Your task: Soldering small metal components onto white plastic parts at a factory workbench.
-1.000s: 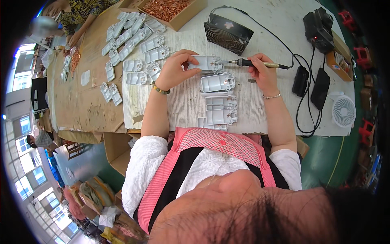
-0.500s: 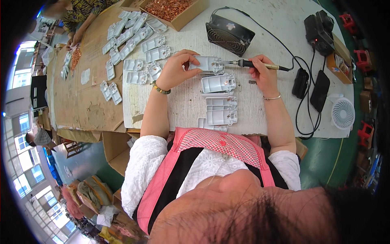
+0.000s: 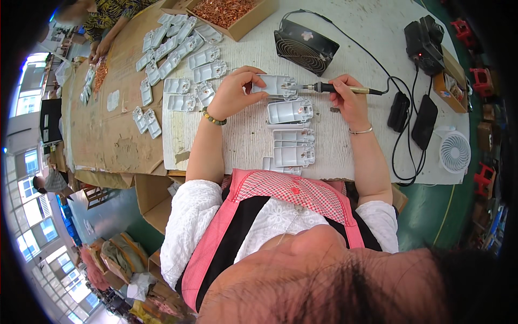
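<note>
My left hand (image 3: 237, 92) pinches the left end of a white plastic housing (image 3: 275, 85) that lies on top of another one. A soldering iron (image 3: 337, 87) with a black and tan handle is gripped in my right hand (image 3: 349, 101); its tip points left and meets the right end of the housing, though the exact contact spot is too small to see. Below the housing, toward me, more white housings (image 3: 288, 112) lie in a column, some overlapping. A black square fan (image 3: 305, 47) stands just beyond the iron.
Many white housings (image 3: 167, 48) lie at the left. A cardboard box (image 3: 237, 29) of copper-coloured parts stands at the back. At right are a black power unit (image 3: 424, 48), black adapters (image 3: 425, 121), looping cable and a small white fan (image 3: 455, 151). Another person's hand (image 3: 99, 51) works at far left.
The soldering iron and my right hand have shifted very slightly. My left hand stays on the housing.
</note>
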`<state>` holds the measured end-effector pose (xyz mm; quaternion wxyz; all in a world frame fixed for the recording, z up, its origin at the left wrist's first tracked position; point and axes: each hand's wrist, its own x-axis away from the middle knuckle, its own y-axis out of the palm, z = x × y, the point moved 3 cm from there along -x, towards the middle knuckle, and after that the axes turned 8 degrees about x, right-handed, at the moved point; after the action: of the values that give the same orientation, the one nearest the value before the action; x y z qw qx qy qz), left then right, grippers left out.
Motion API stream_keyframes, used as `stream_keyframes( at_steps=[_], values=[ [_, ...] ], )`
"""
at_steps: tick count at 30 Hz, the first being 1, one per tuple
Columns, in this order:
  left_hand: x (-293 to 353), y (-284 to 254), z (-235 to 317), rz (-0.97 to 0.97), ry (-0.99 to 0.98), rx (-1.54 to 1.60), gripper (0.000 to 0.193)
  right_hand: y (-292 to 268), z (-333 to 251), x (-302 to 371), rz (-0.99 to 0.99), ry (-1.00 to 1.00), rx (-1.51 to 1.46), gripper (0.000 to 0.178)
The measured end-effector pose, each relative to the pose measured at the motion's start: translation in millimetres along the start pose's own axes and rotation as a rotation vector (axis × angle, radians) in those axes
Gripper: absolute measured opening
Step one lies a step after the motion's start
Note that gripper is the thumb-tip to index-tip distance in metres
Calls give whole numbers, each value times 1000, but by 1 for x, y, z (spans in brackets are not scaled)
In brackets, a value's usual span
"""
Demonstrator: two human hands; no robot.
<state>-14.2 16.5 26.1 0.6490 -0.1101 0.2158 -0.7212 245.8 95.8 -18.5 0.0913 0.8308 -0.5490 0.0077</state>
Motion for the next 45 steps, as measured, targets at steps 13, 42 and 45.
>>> stream_keyframes(
  at_steps=[13, 42, 45],
  values=[
    [0, 0, 12, -54, 40, -91, 29, -4, 3, -4, 10, -52, -174, 15],
    [37, 1, 15, 101, 168, -350, 69, -17, 3, -6, 121, -109, -578, 12],
    [27, 32, 37, -127, 304, -568, 78, -17, -1, -6, 94, -132, -597, 13]
  ],
)
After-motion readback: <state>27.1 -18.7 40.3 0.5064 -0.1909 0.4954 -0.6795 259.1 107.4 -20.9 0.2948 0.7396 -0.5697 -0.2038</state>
